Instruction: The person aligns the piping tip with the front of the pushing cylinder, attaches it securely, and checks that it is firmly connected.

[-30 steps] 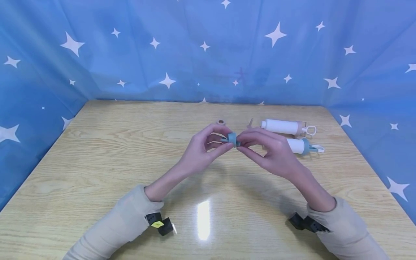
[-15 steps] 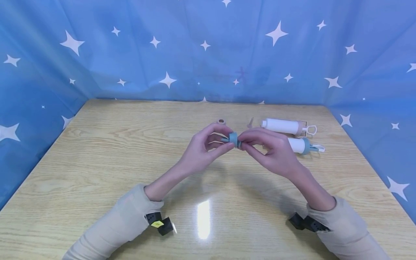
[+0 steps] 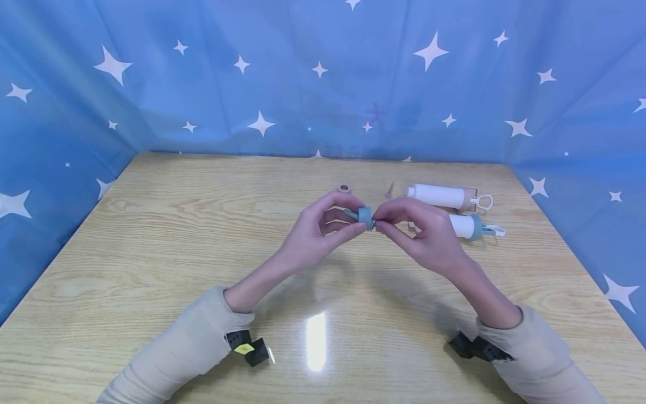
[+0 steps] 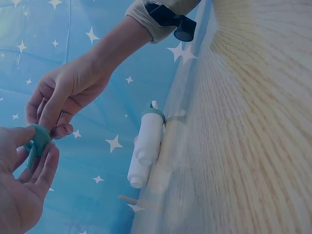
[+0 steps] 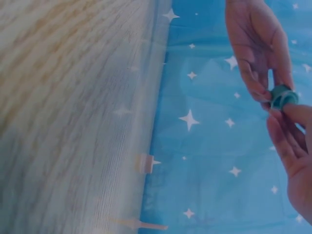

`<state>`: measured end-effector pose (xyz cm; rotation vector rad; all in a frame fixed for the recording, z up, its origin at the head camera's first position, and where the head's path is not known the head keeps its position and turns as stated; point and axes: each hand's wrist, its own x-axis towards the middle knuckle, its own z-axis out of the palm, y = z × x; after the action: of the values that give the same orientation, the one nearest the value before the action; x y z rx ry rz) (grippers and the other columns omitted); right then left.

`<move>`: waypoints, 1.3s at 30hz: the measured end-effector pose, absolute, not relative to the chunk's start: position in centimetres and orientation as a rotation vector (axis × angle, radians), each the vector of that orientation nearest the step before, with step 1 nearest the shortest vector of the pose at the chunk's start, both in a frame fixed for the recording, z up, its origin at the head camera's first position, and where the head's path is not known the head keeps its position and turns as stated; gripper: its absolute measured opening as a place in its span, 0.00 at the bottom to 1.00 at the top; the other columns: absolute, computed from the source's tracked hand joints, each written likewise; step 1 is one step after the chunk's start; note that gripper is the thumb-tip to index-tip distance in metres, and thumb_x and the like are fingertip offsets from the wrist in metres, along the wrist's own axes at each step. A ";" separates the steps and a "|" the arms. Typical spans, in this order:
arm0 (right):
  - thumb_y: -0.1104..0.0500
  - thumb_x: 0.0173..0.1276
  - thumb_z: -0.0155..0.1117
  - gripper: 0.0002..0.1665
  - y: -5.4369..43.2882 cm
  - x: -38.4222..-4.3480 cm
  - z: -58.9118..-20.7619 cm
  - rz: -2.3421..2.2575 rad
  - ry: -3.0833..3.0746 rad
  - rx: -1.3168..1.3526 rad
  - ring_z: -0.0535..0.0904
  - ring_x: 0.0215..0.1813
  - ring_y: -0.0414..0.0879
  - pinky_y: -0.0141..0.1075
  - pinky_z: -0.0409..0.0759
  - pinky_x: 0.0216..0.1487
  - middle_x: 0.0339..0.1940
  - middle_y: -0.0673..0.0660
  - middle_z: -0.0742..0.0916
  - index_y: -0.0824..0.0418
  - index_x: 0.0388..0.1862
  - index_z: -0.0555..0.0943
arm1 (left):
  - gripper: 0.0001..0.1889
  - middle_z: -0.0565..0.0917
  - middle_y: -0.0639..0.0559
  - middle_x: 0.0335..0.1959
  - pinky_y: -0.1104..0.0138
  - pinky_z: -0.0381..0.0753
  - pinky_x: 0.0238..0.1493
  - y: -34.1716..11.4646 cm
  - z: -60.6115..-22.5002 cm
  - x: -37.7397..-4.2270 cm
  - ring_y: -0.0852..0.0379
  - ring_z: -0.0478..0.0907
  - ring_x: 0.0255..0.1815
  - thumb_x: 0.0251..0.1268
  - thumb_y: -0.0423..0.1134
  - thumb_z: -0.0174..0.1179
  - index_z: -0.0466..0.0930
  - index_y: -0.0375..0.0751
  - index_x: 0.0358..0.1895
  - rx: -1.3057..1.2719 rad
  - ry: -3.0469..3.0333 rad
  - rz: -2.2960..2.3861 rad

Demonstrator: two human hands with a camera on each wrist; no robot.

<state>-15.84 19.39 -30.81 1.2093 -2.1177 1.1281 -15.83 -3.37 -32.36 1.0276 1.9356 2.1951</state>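
My left hand (image 3: 323, 227) holds a small teal cap (image 3: 365, 217) between thumb and fingers, above the table. A thin teal spout (image 4: 32, 159) sticks out of the cap on the left hand's side. From the other side my right hand (image 3: 421, 233) pinches the cap's rim with thumb and index finger. In the right wrist view the cap's open, ring-shaped end (image 5: 284, 97) faces the right fingers. Whether a separate small part sits between those fingertips is hidden.
Two white tubes with handles lie at the back right: one pink-collared (image 3: 438, 196), one teal-collared (image 3: 463, 226), partly behind the right hand. A small pinkish cap (image 3: 344, 189) and a pinkish nozzle (image 3: 390, 191) are behind the hands. A starred blue curtain (image 3: 282, 78) surrounds the wooden table (image 3: 151, 235).
The teal cap has shifted slightly right and its spout has tilted a little. The right fingers have closed in on its rim, hiding the teal bit seen there earlier. Both forearms stay put.
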 end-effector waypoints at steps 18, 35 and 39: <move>0.56 0.74 0.66 0.13 19.3 -15.8 -31.2 1.143 -2.085 1.187 0.84 0.38 0.38 0.26 0.84 0.42 0.37 0.56 0.87 0.67 0.42 0.83 | 0.15 0.80 0.43 0.50 0.56 0.85 0.55 -3.1 -32.5 -15.6 0.49 0.83 0.50 0.66 0.22 0.63 0.76 0.30 0.55 1.075 1.897 2.192; 0.73 0.60 0.72 0.10 19.2 -15.6 -31.3 1.111 -2.090 1.134 0.82 0.37 0.40 0.25 0.82 0.43 0.37 0.55 0.87 0.67 0.40 0.84 | 0.16 0.80 0.43 0.51 0.56 0.85 0.55 -3.0 -32.4 -15.3 0.48 0.84 0.49 0.66 0.22 0.63 0.76 0.30 0.55 1.072 1.889 2.181; 0.75 0.58 0.72 0.12 19.2 -15.6 -31.3 1.117 -2.093 1.126 0.82 0.38 0.39 0.25 0.83 0.43 0.36 0.55 0.87 0.67 0.40 0.84 | 0.16 0.80 0.43 0.51 0.56 0.85 0.55 -3.0 -32.2 -15.2 0.48 0.84 0.50 0.66 0.22 0.63 0.76 0.30 0.56 1.080 1.882 2.186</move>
<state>-15.63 19.16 -31.27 1.1256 -2.0927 1.1171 -15.24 -3.04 -32.19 1.0795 1.8818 2.1865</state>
